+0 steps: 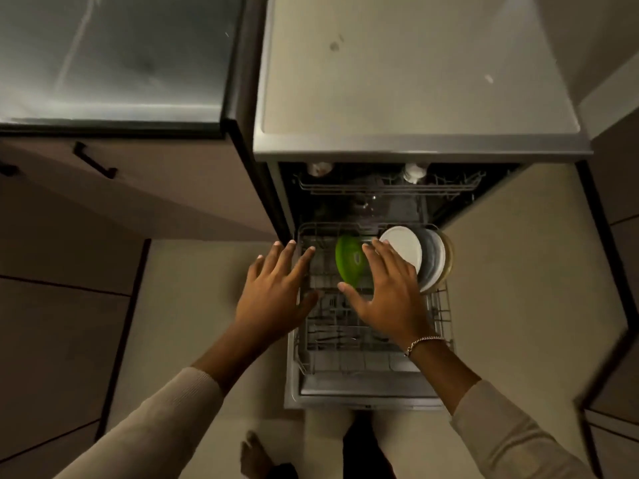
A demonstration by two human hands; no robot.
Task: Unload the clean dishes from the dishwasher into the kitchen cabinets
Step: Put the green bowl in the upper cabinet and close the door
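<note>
The dishwasher stands open with its lower rack (442, 305) pulled out over the door. A green plate (349, 261) stands on edge in the rack's middle. To its right stand a white plate (404, 243) and two more plates (435, 261) behind it. My left hand (273, 292) hovers with fingers spread over the rack's left edge and holds nothing. Over the rack, my right hand (387, 292) is spread just right of the green plate, partly covering the white plate, gripping nothing. Cutlery lies dimly in the rack under my hands.
The upper rack (387, 188) sits inside the machine with cups (413, 172) at its back. A steel counter (415, 81) lies above the dishwasher, a glass hob (110, 57) to the left. Cabinet drawers with a dark handle (93, 160) flank the left; my bare foot (254, 454) is below.
</note>
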